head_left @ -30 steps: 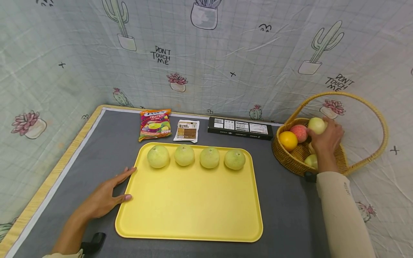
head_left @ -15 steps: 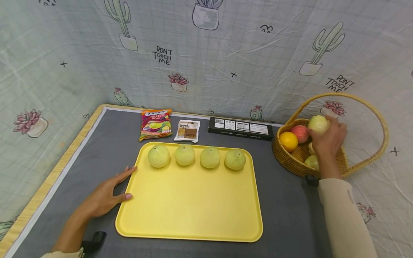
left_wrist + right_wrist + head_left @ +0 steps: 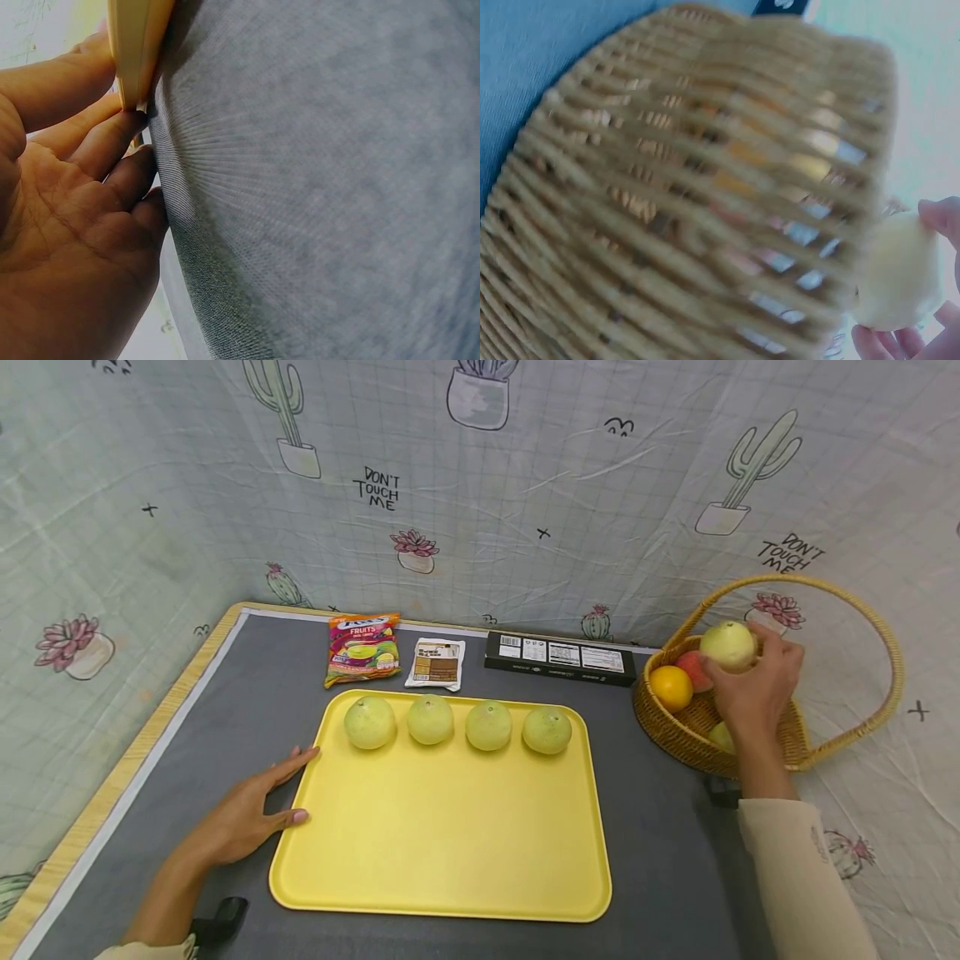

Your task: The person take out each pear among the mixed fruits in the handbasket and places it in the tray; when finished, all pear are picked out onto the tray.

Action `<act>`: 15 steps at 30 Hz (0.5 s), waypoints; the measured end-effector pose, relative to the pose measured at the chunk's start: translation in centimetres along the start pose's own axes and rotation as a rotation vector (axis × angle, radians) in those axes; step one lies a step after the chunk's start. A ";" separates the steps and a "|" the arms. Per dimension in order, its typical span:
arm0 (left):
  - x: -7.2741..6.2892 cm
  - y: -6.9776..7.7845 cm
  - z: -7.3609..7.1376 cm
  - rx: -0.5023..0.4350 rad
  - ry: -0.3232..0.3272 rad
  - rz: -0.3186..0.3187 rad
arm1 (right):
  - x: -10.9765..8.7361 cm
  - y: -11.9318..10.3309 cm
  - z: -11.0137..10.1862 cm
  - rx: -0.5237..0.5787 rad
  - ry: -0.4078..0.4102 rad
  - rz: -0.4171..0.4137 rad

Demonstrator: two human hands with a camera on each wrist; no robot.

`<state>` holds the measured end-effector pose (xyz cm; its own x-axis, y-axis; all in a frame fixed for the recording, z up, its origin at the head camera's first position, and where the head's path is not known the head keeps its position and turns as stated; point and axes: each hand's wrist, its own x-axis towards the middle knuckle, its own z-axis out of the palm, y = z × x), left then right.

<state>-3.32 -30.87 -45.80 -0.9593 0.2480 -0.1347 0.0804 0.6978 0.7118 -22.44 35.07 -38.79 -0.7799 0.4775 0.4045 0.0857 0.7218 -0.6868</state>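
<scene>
My right hand (image 3: 761, 681) holds a pale green round fruit (image 3: 728, 646) just above the wicker basket (image 3: 678, 739) at the right; its exact kind is unclear. The right wrist view shows the same fruit (image 3: 898, 271) between thumb and fingers, beyond the blurred basket wall (image 3: 682, 187). Inside the basket lie an orange (image 3: 670, 688), a red fruit (image 3: 694, 670) and another pale green fruit (image 3: 722, 737), partly hidden. Extended fingers and thumb of my left hand (image 3: 238, 818) touch the left rim of the yellow tray (image 3: 442, 827). Along the tray's far side sit several pale green fruits (image 3: 489, 725) in a row.
Behind the tray lie a colourful candy bag (image 3: 363, 648), a small white-and-brown packet (image 3: 436, 664) and a long black box (image 3: 559, 658). The basket's tall handle (image 3: 885, 627) arches over the right hand's area. A patterned cloth (image 3: 480, 527) closes off the back and sides.
The right hand has lifted the pale green fruit slightly up and to the left within the basket's opening. The left hand and the tray have stayed in place.
</scene>
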 end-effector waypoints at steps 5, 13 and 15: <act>0.1 0.0 0.0 0.000 -0.002 0.000 | -1.3 -1.5 -0.2 0.049 0.036 -0.041; 0.1 0.3 -0.1 0.012 -0.010 -0.019 | -3.5 -3.9 -0.5 0.129 0.041 -0.149; 0.1 0.3 -0.1 0.011 -0.011 -0.018 | -4.0 -4.4 -0.5 0.156 0.032 -0.183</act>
<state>-3.44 -30.68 -45.56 -0.9578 0.2421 -0.1551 0.0658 0.7097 0.7014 -19.37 30.23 -37.06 -0.7537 0.3635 0.5476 -0.1535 0.7128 -0.6844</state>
